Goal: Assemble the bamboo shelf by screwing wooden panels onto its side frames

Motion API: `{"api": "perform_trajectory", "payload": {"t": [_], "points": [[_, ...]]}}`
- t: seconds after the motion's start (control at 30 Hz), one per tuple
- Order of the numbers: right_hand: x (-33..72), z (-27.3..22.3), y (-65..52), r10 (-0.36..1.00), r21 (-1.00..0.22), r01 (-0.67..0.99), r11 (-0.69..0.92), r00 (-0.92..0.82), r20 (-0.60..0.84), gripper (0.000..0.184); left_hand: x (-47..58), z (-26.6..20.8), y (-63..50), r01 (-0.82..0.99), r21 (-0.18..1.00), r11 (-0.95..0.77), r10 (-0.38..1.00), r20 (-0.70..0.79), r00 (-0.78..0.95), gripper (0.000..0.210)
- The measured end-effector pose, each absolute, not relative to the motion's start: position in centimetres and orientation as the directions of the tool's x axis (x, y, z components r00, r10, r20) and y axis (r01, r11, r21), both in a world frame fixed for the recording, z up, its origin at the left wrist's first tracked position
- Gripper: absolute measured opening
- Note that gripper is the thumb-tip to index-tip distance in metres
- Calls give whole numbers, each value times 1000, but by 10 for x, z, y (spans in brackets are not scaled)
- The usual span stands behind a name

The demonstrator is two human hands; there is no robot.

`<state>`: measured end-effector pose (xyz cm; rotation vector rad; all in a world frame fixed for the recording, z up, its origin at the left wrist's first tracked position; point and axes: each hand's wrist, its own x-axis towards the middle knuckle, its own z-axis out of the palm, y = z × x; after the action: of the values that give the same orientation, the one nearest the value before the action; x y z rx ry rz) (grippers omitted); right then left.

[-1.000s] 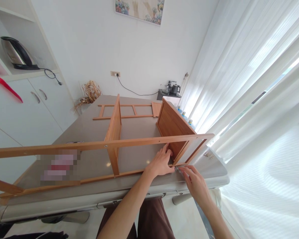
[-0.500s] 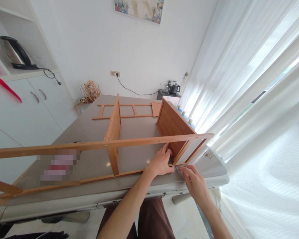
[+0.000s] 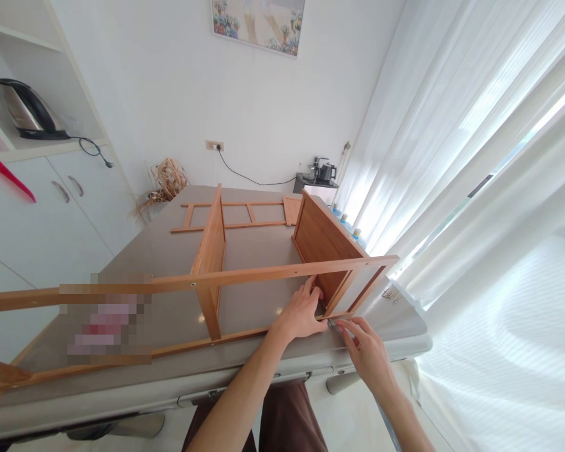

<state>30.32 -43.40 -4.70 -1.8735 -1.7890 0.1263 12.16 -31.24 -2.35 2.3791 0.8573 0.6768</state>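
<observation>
A wooden shelf frame (image 3: 249,276) lies on its side on the table, with two upright wooden panels joined to its long rails. My left hand (image 3: 304,311) grips it near the foot of the right panel (image 3: 327,235). Its fingers curl against that panel and the thumb is by the near rail. Just to the right, my right hand (image 3: 362,342) pinches a small grey metal tool (image 3: 331,323) at the rail's outer side. Fingers hide most of the tool, so its exact kind is unclear.
Several screws (image 3: 392,294) lie on the table (image 3: 405,323) at the right. A flat wooden ladder-like frame (image 3: 238,213) rests farther back. Dried plants (image 3: 167,179) stand beyond the left corner. White curtains (image 3: 452,125) hang along the right side.
The view has tilted slightly upward and shifted a little right. Both hands keep nearly the same place on the frame, with the right fingers moved slightly at the small metal tool.
</observation>
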Motion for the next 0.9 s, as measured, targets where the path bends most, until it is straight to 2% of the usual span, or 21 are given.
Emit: {"api": "perform_trajectory", "payload": {"t": [0.5, 0.9], "points": [[298, -47, -431, 926, -454, 891, -18, 186, 328, 32, 123, -24, -312, 426, 613, -665, 686, 276, 673, 42], [288, -55, -436, 881, -322, 946, -39, 184, 435, 42, 123, -25, -312, 406, 625, -667, 681, 291, 672, 42]]}}
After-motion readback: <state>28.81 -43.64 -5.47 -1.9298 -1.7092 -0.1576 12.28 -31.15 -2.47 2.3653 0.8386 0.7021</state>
